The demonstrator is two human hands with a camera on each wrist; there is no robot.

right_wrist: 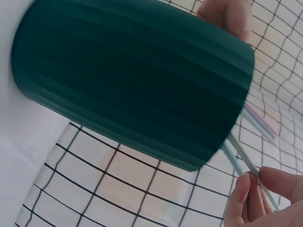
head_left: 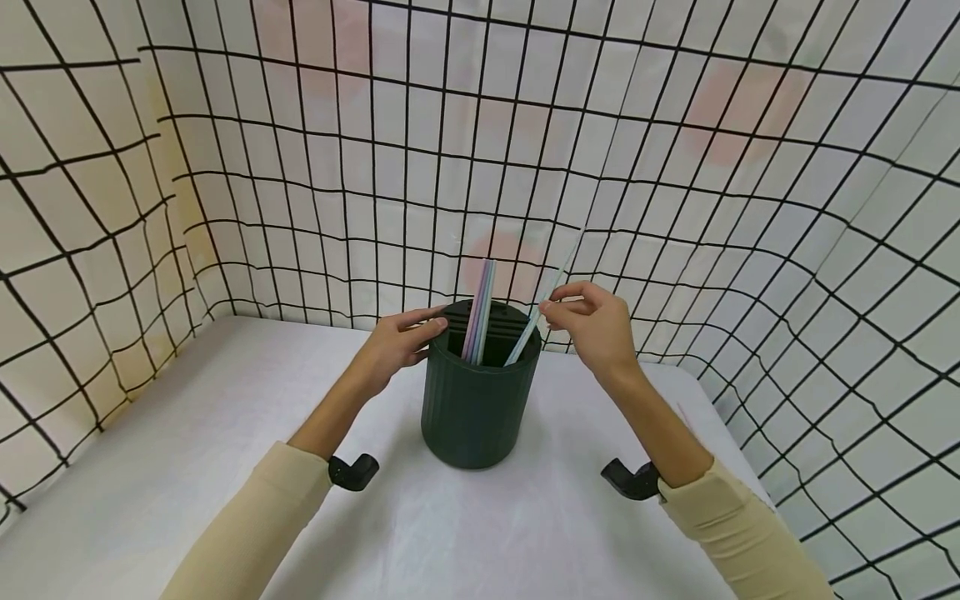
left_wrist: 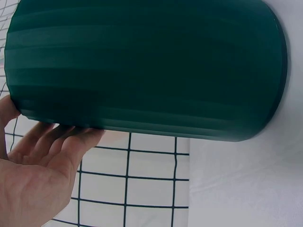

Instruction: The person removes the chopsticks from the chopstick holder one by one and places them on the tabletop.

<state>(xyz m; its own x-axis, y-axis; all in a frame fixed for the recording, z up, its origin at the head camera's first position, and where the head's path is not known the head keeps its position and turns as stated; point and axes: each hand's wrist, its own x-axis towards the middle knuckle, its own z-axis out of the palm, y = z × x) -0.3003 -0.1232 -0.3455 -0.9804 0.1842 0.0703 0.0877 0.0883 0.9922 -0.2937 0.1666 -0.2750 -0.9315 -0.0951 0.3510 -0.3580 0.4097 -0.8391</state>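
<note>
A dark green ribbed bin (head_left: 478,417) stands upright on the white surface. Across the back of its mouth run dark slats (head_left: 504,321). My left hand (head_left: 393,346) holds the bin at its upper left, thumb on the rim and fingers along the side. Several pastel straws (head_left: 478,321), pink, blue and pale green, lean together in the opening. Over the right rim, my right hand (head_left: 597,329) pinches pale straws (head_left: 525,335) between thumb and fingertips. Their lower ends are inside the bin. The right wrist view shows a whitish straw (right_wrist: 245,155) and a bluish straw (right_wrist: 230,158) at the fingers.
Black wire grid panels (head_left: 405,183) enclose the left, back and right sides, with pale sheeting behind them. A white cloth (head_left: 225,400) covers the table. Black wrist mounts (head_left: 354,472) protrude inward from both cuffs.
</note>
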